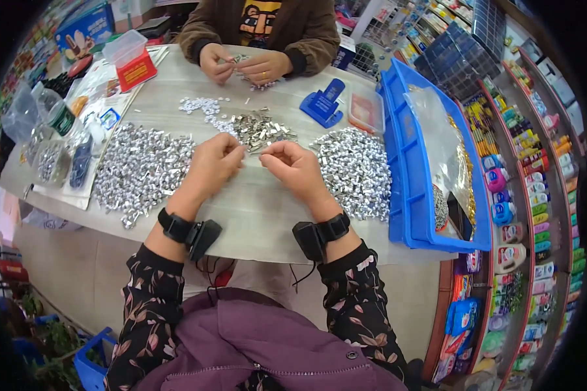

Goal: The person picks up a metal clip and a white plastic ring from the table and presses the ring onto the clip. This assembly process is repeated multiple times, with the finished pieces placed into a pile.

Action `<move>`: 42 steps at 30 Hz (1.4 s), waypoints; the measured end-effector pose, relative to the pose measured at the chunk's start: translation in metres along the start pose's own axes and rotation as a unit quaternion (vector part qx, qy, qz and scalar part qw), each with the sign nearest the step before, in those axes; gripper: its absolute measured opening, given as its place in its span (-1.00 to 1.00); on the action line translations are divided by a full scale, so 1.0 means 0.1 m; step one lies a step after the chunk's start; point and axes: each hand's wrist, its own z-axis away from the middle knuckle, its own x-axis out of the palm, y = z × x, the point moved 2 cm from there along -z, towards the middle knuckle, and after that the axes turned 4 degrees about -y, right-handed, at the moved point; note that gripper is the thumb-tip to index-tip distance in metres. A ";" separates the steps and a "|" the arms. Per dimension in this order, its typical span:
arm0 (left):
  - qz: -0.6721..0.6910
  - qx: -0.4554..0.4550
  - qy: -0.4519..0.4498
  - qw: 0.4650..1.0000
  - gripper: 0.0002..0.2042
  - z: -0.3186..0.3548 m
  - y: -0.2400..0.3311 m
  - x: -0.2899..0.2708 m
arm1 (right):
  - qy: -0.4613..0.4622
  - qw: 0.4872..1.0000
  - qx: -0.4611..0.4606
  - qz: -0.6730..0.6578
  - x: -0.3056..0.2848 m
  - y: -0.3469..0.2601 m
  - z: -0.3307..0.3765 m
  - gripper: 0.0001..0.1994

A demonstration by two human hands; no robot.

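My left hand (216, 164) and my right hand (295, 171) face each other over the middle of the table, a small gap between them. Thumb and fingers are pinched together on both; whatever they hold is too small to make out. Just beyond my fingertips lies a heap of small silver metal clips (262, 130), with small white discs (203, 105) scattered past it. Beside my left hand spreads a wide pile of small white-and-silver pieces (140, 166). A similar pile of white-and-silver pieces (357, 173) lies to the right of my right hand.
Across the table (274, 228), a co-worker's hands (246, 67) handle small pieces. A blue tool (323, 104), a clear container (366, 111) and a tall blue crate (407, 195) stand right. Left are a red box (137, 70) and a bottle (59, 114). Shelves line the right.
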 end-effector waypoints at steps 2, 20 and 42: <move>0.181 -0.068 -0.015 0.981 -0.85 0.04 0.02 0.04 | -0.056 0.980 -0.017 -0.192 0.04 -0.05 0.00 -0.90; 0.493 -0.154 -0.086 0.852 -0.88 -0.01 -0.16 0.06 | -0.066 0.957 -0.047 -0.278 0.13 0.02 -0.01 -0.88; -0.055 0.079 0.021 0.995 -0.80 0.14 0.05 0.19 | -0.105 0.979 0.009 -0.173 0.11 0.07 -0.03 -0.83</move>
